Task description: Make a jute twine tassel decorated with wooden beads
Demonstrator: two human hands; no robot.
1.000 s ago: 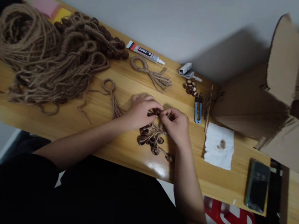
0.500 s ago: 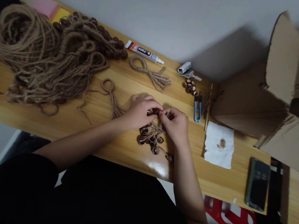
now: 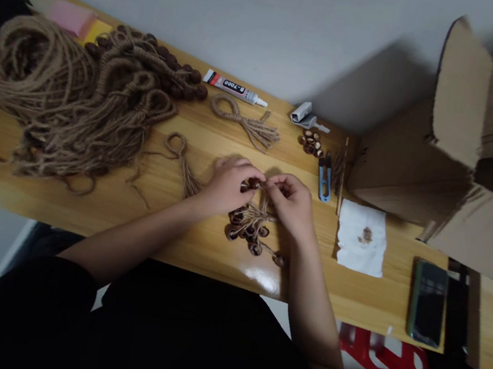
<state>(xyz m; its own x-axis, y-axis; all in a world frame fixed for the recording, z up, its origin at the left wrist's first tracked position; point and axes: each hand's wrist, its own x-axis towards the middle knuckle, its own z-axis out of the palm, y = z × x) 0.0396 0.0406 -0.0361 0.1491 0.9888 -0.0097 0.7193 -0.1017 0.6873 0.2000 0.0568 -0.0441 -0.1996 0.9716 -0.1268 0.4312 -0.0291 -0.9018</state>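
My left hand (image 3: 230,185) pinches a small dark brown bead (image 3: 253,183) between thumb and fingers. Close beside it, my right hand (image 3: 289,202) has thumb and index finger pressed together at the bead's right side; what they grip is too small to tell. Below both hands lies a bundle of twine strands (image 3: 256,216) with several brown beads (image 3: 256,247) at its ends. A looped twine cord (image 3: 183,165) extends on the table left of my left hand, its lower end hidden by that hand.
Twine coils (image 3: 35,70) and knotted cords (image 3: 118,108) fill the left. Behind are a glue tube (image 3: 235,88), a tied twine loop (image 3: 247,123) and loose beads (image 3: 311,143). Blue snips (image 3: 324,177), white paper (image 3: 361,238), a phone (image 3: 427,302) and a cardboard box (image 3: 410,154) are right.
The fingertips have shifted slightly, and the brown bead at my left fingertips shows more clearly. The whole view has moved a little.
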